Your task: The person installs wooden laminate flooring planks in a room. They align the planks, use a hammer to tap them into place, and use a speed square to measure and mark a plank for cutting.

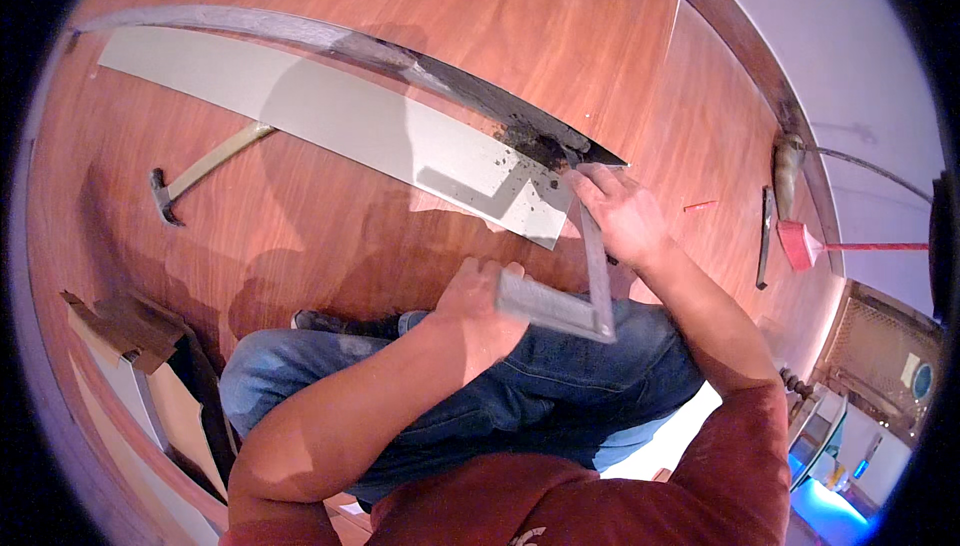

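Note:
I hold a metal carpenter's square [553, 308] above my bent legs. My left hand [470, 308] is closed around its thick stock. My right hand [628, 222] pinches the thin blade at its far end, by the end of a long dark gap [460, 88] between floor panels. Dark crumbs of debris [535, 146] lie at that end of the gap, some of them scattered on a long pale strip [330, 121]. The strip lies flat along the near side of the gap, its right end close to my right hand. What the right fingertips touch beyond the blade cannot be made out.
A hammer [212, 164] lies left, its handle end against the strip. Flattened cardboard [180, 386] stands lower left. At right on the wood-look floor [330, 181] are a red pencil-like stick [701, 206], a dark flat bar [765, 238] and a red-handled brush-like tool [798, 245] beside the wall.

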`<state>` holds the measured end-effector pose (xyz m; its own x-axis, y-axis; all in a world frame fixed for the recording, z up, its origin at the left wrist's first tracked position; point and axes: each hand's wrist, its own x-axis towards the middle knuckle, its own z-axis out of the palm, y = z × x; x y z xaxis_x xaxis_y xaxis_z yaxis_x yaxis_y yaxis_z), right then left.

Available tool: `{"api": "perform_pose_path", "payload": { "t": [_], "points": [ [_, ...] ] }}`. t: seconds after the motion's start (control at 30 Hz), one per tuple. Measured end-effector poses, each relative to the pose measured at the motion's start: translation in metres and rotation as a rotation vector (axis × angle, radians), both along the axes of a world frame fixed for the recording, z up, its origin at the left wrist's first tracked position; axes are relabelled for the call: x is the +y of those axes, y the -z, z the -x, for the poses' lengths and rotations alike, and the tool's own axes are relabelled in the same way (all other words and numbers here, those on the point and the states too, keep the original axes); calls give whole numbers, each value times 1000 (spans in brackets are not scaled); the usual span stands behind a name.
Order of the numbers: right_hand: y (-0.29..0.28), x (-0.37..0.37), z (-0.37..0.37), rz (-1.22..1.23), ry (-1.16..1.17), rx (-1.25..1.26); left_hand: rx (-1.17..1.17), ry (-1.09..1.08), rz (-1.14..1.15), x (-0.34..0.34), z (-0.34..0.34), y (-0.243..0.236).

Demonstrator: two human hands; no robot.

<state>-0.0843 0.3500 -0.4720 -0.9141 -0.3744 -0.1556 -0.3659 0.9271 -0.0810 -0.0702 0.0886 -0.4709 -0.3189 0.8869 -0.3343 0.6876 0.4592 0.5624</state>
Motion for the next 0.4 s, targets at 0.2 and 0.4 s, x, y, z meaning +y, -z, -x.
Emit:
{"api": "perform_pose_path", "payload": {
  "t": [0.2,0.4],
  "points": [
    [-12,-10,-8,2,-23,64,21,-34,-8,3,0,-1],
    [-18,-18,-12,16,-70,62,0,-34,29,5,-1,5]
  ]
}}
